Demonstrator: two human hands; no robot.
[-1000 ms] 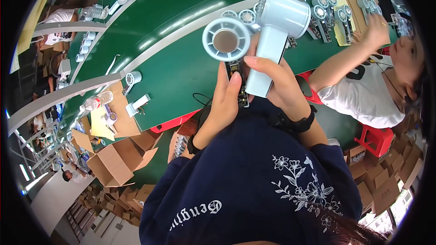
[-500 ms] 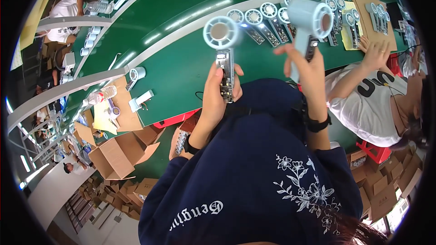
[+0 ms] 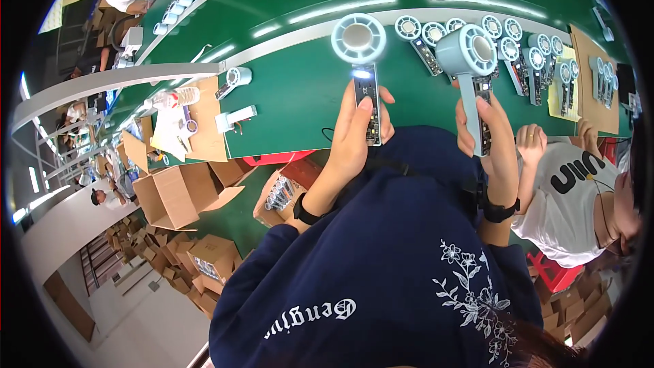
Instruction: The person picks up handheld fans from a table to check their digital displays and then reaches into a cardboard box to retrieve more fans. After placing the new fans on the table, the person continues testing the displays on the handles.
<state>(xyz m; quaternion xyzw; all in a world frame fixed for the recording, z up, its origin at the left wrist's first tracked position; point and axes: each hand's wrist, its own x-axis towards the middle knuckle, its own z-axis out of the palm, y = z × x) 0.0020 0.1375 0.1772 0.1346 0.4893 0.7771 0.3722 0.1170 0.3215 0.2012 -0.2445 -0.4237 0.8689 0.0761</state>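
We hold two light-blue handheld fans upright, side by side and apart, above the near edge of the green worktable (image 3: pixel 293 105). Our left hand (image 3: pixel 353 128) is closed around the handle of the left fan (image 3: pixel 359 39), thumb on its exposed circuit board, where a white light (image 3: pixel 362 74) glows near the top. Our right hand (image 3: pixel 497 129) grips the handle of the right fan (image 3: pixel 470 54), its thumb likewise against the bare board, its head turned partly aside.

Beyond them we see a cluster of similar fans (image 3: pixel 536 60) lying on the table, some on a yellow sheet (image 3: pixel 573 105). Just right of our right hand is a co-worker's loosely curled hand (image 3: pixel 531 143). To our left lie another fan (image 3: pixel 237 77), a pale-blue part (image 3: pixel 235 119) and a clear plastic bottle (image 3: pixel 182 97); below the table edge stands an open carton (image 3: pixel 177 194).
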